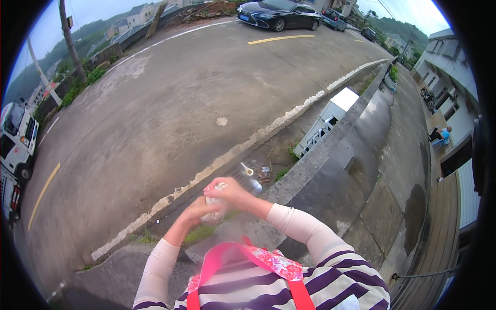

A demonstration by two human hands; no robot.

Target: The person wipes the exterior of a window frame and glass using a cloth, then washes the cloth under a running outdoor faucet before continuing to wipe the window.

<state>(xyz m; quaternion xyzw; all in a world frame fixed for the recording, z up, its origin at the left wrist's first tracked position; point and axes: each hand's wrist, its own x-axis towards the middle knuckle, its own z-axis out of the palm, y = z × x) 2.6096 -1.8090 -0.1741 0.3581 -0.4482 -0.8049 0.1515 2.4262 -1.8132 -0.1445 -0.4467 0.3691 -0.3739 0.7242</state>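
My left hand [199,209] and my right hand [230,190] are together in front of my chest, over the strip beside the road. Both grip a crumpled whitish bundle [214,200] that looks like cloth, though fingers and blur hide much of it. The right hand covers its upper end, while the left holds it lower down. On the ground just beyond my hands lie a white ladle-like object [247,169] and a white cylindrical container [256,185]. Close to them are a small crumpled wrapper [266,169] and some dry twigs [266,178].
A low concrete wall [329,151] runs along my right, with a white metal cabinet [345,99] against it. A pale kerb [232,155] borders the road. Dark cars [281,15] and a white truck [19,139] stand there. Far right, a person [441,135] sits by a building.
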